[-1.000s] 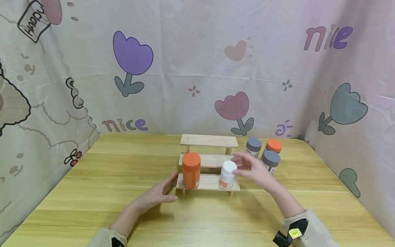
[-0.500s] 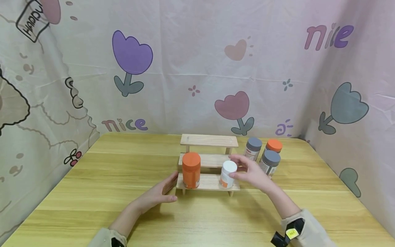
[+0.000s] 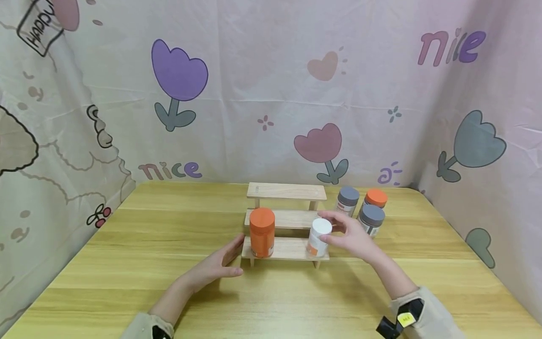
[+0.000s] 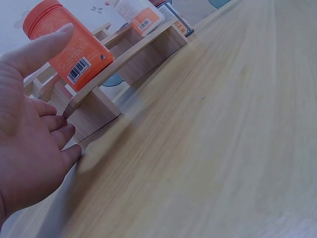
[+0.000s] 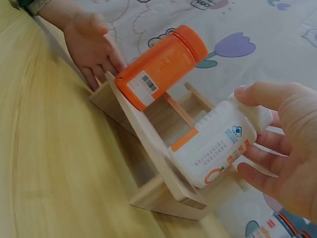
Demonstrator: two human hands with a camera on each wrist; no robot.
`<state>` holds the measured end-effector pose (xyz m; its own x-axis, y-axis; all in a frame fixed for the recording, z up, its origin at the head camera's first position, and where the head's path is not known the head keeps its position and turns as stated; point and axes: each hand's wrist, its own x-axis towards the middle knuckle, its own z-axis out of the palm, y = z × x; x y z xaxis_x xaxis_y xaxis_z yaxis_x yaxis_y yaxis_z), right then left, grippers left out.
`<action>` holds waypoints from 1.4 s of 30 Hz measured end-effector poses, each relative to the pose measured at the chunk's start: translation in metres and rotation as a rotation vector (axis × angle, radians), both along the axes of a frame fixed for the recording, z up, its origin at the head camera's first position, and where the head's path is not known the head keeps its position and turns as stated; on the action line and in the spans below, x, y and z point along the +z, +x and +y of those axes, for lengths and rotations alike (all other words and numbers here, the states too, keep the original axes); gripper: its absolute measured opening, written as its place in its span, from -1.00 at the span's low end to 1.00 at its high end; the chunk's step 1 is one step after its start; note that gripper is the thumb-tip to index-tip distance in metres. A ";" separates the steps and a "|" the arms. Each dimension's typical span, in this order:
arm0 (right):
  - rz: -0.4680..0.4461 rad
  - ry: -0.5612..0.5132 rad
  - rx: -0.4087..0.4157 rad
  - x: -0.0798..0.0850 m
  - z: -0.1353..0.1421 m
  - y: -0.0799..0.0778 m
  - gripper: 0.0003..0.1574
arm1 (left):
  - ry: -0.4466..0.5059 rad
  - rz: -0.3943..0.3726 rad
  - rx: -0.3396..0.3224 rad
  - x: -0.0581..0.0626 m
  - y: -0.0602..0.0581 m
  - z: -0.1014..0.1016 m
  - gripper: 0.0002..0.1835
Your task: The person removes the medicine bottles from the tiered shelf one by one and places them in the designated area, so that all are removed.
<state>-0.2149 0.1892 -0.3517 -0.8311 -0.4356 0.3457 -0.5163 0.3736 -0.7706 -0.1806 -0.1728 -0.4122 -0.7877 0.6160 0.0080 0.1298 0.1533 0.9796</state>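
A three-step wooden display stand (image 3: 284, 248) stands on the table. On its lowest step, an orange jar (image 3: 262, 234) with an orange cap is upright at the left. My right hand (image 3: 351, 237) pinches a white pill bottle (image 3: 316, 241) at the right end of that step. In the right wrist view, the thumb lies at the neck of this pill bottle (image 5: 213, 144), and the other fingers are round its far side. My left hand (image 3: 217, 263) is beside the stand's left end, fingers extended, with fingertips right at the wood (image 4: 99, 111).
Behind my right hand stand two grey-capped bottles (image 3: 348, 197) (image 3: 371, 216) and an orange-capped one (image 3: 376, 197). A printed cloth (image 3: 237, 84) hangs behind the wooden table (image 3: 178, 221).
The white pill bottle has shifted slightly right along the lowest step together with my right hand, after the fingers closed in on it. My left hand stays in place.
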 end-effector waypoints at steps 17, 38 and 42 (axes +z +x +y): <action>0.036 -0.026 -0.043 0.007 0.041 0.009 -0.43 | -0.012 -0.008 0.007 0.001 0.001 0.001 -0.02; -0.019 0.075 -0.179 -0.012 0.070 0.021 -0.43 | -0.008 -0.009 0.010 0.000 0.001 0.001 -0.03; -0.025 0.084 -0.186 -0.018 0.070 0.023 -0.42 | -0.011 -0.007 0.008 0.001 0.002 0.001 -0.02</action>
<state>-0.1918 0.2589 -0.3693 -0.9078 -0.3004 0.2927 -0.4135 0.5240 -0.7446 -0.1789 -0.1719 -0.4116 -0.7927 0.6096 -0.0046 0.1212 0.1650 0.9788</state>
